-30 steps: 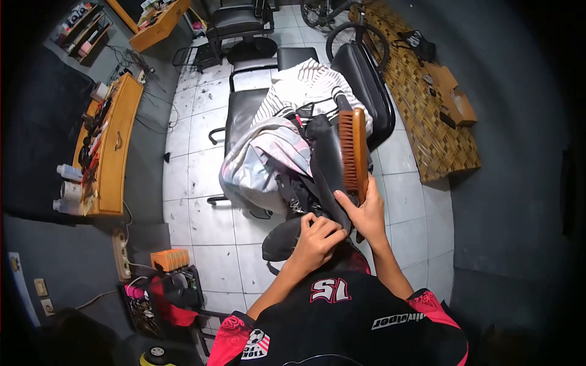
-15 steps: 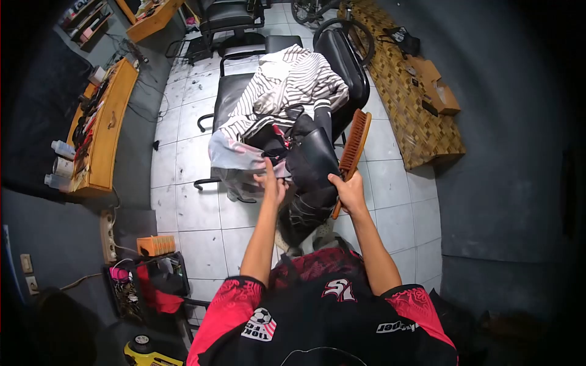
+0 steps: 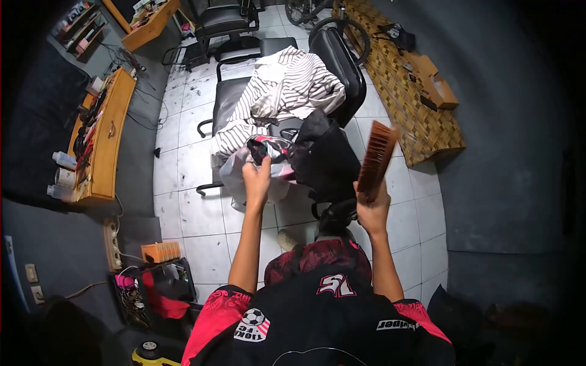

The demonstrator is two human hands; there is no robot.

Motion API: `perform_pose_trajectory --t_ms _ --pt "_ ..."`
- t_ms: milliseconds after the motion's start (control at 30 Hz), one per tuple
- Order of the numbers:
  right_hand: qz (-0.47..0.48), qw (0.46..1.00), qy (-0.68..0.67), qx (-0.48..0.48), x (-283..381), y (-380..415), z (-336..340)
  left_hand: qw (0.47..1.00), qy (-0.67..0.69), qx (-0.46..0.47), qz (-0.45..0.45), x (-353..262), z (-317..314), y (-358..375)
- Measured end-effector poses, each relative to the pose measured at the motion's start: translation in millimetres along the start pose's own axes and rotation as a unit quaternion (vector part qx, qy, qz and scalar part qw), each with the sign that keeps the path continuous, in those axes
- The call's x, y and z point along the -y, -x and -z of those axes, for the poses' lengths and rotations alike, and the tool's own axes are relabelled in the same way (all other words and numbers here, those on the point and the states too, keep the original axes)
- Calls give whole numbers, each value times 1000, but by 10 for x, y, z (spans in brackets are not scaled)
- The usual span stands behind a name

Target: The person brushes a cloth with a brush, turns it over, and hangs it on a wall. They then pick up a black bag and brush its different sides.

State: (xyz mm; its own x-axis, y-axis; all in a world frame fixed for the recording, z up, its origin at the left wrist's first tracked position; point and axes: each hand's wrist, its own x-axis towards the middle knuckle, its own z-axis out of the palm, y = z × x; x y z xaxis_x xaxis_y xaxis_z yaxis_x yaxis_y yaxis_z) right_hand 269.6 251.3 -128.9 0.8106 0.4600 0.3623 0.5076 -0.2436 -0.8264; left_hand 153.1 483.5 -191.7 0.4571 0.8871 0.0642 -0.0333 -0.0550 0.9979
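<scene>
My left hand [image 3: 256, 182] is closed on the edge of a pale, see-through plastic bag [image 3: 235, 174], near a dark and red bundle [image 3: 267, 148] at its mouth. Held upright in my right hand [image 3: 373, 213] is a wooden brush [image 3: 376, 155] with brown bristles. Between my hands hangs a black bag [image 3: 326, 161], its right edge close to my right fingers. A striped black-and-white cloth [image 3: 299, 82] lies crumpled over the black padded chair [image 3: 229, 97] in front of me.
A wooden counter [image 3: 116, 122] with bottles and tools runs along the left wall. On the right stands a woven-pattern bench [image 3: 421, 131] with an open cardboard box [image 3: 442, 91]. A tool case [image 3: 152, 287] sits low at left. Another chair [image 3: 223, 21] and a bicycle [image 3: 342, 36] are behind.
The brush has moved right and turned its bristles toward me. The black bag has shifted right and hangs more spread out. My left hand has moved slightly left with the plastic bag.
</scene>
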Motion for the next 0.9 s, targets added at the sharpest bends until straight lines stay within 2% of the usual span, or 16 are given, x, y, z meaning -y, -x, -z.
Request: perform_pose_trajectory --t_ms 67,100,133,200,267,333,433,533,567,667,700,733,767,800,867,900 --pt "-5 1000 9 -27 100 -61 66 999 12 -7 -29 -318 -2 -163" --pt "15 998 -24 -51 75 -113 87 996 28 -21 -77 -365 -15 -323" --pt "-24 998 2 -50 116 -181 156 997 39 -42 -50 -467 -9 -474" --pt "-4 996 -16 -91 142 -388 189 996 81 -41 -11 -730 -3 -782" --pt "-59 996 -43 -46 44 -543 224 995 92 -11 -48 -930 -92 -1105" --pt "40 998 3 -58 35 -804 102 992 119 22 -46 -1252 -303 -1310" --pt "17 996 -87 -21 52 -1280 -109 989 123 66 -56 -1396 -576 -1861" --pt "-35 984 -176 9 -75 -1728 -302 987 126 54 -85 -1625 -948 -2408" --pt "-16 984 -176 1 -40 -1920 -351 984 132 81 -92 -1677 -1026 -2645" --pt "12 987 -162 -7 22 -2417 -433 975 145 81 -146 -1979 -1385 -3265" --pt "8 965 -261 -38 105 -2591 -505 969 181 93 -136 -2188 -1550 -3373" --pt "10 967 -252 -27 82 -2736 -504 962 218 103 -126 -2328 -1691 -3478" --pt "13 969 -245 -14 44 -2862 -504 956 205 112 -176 -2307 -1784 -3756" --pt "13 971 -237 0 -10 -2978 -520 964 151 119 -183 -2228 -1801 -4082" --pt "-72 939 -334 34 -209 -3164 -603 966 -35 52 -252 -2488 -2036 -4084" --pt "-93 934 -342 41 -267 -3218 -641 940 101 96 -311 -2218 -2113 -4376"
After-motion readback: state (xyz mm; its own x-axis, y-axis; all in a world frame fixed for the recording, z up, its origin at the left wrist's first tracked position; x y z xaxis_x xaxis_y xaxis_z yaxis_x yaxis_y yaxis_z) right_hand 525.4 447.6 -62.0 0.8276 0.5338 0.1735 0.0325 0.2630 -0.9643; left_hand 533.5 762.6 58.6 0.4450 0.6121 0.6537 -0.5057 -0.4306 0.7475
